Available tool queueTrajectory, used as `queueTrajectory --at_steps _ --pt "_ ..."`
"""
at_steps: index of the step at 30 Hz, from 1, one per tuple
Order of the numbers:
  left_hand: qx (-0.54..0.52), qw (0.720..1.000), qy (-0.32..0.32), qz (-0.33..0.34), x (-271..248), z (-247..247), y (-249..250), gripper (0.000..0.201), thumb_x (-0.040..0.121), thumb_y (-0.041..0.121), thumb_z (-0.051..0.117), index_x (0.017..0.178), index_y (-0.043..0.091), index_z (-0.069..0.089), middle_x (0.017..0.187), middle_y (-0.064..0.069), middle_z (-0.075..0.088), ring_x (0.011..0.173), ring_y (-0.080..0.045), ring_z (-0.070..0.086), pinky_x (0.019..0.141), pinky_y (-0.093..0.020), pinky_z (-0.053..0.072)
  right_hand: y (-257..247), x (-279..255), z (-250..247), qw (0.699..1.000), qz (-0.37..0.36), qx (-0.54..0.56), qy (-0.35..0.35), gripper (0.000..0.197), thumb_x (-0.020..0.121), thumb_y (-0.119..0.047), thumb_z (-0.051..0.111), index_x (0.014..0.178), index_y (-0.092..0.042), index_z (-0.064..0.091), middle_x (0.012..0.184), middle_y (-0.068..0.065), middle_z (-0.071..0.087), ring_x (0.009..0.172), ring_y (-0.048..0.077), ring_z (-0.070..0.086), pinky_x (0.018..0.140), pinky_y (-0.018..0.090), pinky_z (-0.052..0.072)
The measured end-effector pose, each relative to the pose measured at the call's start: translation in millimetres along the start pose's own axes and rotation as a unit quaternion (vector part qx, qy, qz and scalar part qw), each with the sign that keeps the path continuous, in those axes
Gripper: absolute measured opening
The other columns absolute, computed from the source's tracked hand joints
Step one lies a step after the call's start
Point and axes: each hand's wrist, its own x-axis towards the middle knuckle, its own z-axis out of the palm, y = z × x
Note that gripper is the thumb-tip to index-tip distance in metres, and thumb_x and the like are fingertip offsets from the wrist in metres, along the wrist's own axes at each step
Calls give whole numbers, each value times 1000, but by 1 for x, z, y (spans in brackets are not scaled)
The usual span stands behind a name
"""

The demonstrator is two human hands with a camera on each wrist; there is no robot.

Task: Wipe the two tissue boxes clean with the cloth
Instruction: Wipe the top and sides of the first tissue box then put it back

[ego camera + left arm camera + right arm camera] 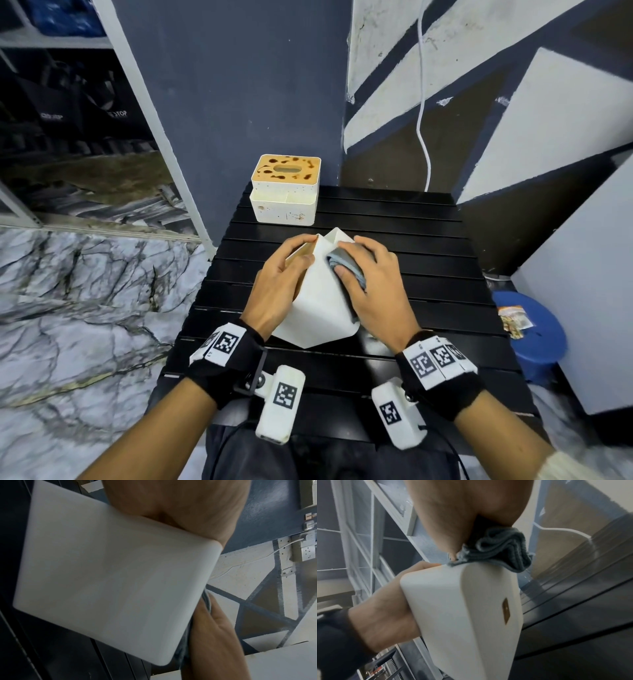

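A white tissue box (315, 301) is tilted up off the black slatted table (428, 240), its wooden lid facing left. My left hand (291, 260) grips its left side, fingers curled over the lid edge. My right hand (363, 281) holds a bunched grey-blue cloth (346, 270) against the box's upper right face. In the right wrist view the cloth (505, 547) sits on the box (453, 608) near its top edge. The left wrist view shows the box's plain white face (111, 574). A second white tissue box (286, 202) stands at the table's far edge, its wooden lid spotted with brown stains.
A blue stool (534, 335) with a small packet on it stands to the right of the table. A white cable (423, 102) hangs down the painted wall behind. Metal shelving (68, 102) stands at the left, and a white panel (582, 274) at the right.
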Motion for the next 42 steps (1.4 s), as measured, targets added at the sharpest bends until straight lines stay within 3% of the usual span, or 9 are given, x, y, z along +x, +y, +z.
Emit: queueTrajectory --at_steps 5,9,14,18,22,28,32,36,42 --pt "12 1000 -2 7 -1 -1 2 37 83 41 54 117 45 68 115 13 72 112 -19 65 106 -48 49 -7 27 1 1000 -16 -8 -11 38 96 -35 50 134 -28 51 140 -2 39 123 16 34 101 19 23" --pt "14 1000 1 11 -1 -2 1 35 86 41 53 117 44 67 114 16 71 110 -15 65 105 -48 49 -4 28 0 1000 4 -8 -5 38 97 -33 50 134 -30 50 140 -2 38 123 16 34 101 20 25" --pt "1 1000 -2 19 -1 -5 0 36 87 44 55 121 41 66 121 10 71 116 -18 65 107 -52 47 -17 11 4 998 -54 -11 -13 39 96 -36 50 134 -27 51 139 0 40 117 16 35 100 21 25" --pt "-16 1000 -1 10 -2 -4 -1 36 84 44 59 118 42 68 120 11 71 116 -14 64 110 -47 46 -12 35 2 999 -25 -16 -23 39 96 -36 50 135 -28 51 138 0 41 121 18 35 102 22 24" --pt "-11 1000 -8 2 -1 -1 -2 27 100 25 56 116 42 69 115 18 72 107 -5 66 104 -37 50 6 51 -3 999 20 -10 -28 37 96 -34 51 133 -30 53 133 0 46 120 20 41 103 28 31" --pt "6 1000 -7 8 -3 -1 0 27 100 24 54 116 42 68 105 21 72 93 1 66 79 -15 49 22 24 -4 999 30 8 -6 36 95 -32 53 132 -32 53 136 -4 44 122 18 40 100 21 24" --pt "-1 1000 -24 5 -2 1 -1 29 100 23 54 115 42 68 103 3 70 91 -16 58 82 -30 47 14 22 -6 1000 3 10 -7 37 96 -31 53 133 -31 52 137 -4 41 121 14 36 99 20 23" --pt "-7 999 -37 0 -1 3 -2 31 100 23 55 111 49 68 102 -3 63 92 -21 53 82 -38 44 17 45 -6 999 20 26 -14 36 96 -32 52 132 -29 54 131 -1 49 120 17 44 102 24 30" --pt "-7 1000 -26 -13 1 -3 -3 28 100 22 57 117 41 68 108 8 74 95 -10 68 79 -23 52 25 46 -20 994 65 80 -42 27 96 -29 54 122 -27 60 111 -10 59 107 8 51 96 23 38"
